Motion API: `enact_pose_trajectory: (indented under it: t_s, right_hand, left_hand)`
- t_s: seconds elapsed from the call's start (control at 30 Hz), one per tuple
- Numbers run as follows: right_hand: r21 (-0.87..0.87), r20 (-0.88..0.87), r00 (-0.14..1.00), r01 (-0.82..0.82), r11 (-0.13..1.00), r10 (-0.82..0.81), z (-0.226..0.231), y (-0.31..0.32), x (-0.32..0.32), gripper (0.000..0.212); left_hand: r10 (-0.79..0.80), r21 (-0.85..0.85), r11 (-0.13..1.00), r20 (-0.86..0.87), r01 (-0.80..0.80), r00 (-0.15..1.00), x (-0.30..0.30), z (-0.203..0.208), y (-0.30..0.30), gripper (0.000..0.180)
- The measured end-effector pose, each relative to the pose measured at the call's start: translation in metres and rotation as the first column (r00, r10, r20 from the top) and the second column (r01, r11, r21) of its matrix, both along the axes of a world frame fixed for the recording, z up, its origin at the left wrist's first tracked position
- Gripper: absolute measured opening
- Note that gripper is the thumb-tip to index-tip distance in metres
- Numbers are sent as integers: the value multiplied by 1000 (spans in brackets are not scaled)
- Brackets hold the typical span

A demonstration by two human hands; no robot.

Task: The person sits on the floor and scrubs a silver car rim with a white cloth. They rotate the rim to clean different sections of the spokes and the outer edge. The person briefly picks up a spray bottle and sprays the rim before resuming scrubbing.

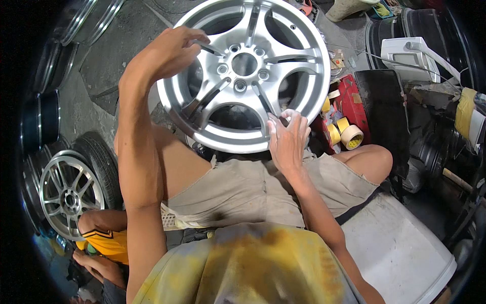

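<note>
A silver alloy wheel rim [245,141] with paired spokes and a round centre hole lies face up in front of me. Over its left spoke reaches my left hand [172,53], its forefinger stretched out and its thumb apart; I see nothing held there. At the lower right spoke, near the outer lip, my right hand [289,142] has bent fingers with whitish tips. Its thumb and forefinger are close together against the metal, and whatever may be between them is too small to make out.
Tape rolls [352,137] sit in a red box [353,99] right of the wheel. A dark panel [385,116] stands beside it. Another alloy wheel [71,195] and a tyre [98,162] are at left, near a person in yellow shorts [106,245]. A white surface [400,248] lies lower right.
</note>
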State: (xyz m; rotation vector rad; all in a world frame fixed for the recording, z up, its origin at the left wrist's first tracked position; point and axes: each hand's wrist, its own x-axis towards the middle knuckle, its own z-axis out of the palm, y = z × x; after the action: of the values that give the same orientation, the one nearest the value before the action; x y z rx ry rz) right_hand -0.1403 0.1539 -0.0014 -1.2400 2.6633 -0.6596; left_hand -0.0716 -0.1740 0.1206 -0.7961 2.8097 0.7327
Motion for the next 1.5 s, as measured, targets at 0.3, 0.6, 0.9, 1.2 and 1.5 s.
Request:
enact_pose_trajectory:
  t_s: [0.3,0.6,0.9,1.2,1.5]
  right_hand:
    - [-55,34,999,-12,998,13,20,-30,-12,21]
    - [-44,42,999,-11,999,13,1,-39,-16,17]
    - [-59,15,1000,-19,998,20,-3,-62,-21,21]
    - [-38,-38,999,-38,999,36,-8,-78,-19,19]
    - [-13,-152,986,-72,997,69,-11,-98,-21,16]
  left_hand:
    - [6,88,996,175,-22,985,-21,32,14,44]
    - [-70,52,996,29,69,997,-25,3,5,44]
    - [-62,72,996,33,59,998,-27,-2,1,45]
    - [-24,47,999,42,22,999,-21,-1,0,43]
    - [63,91,993,88,-71,994,-18,1,-3,42]
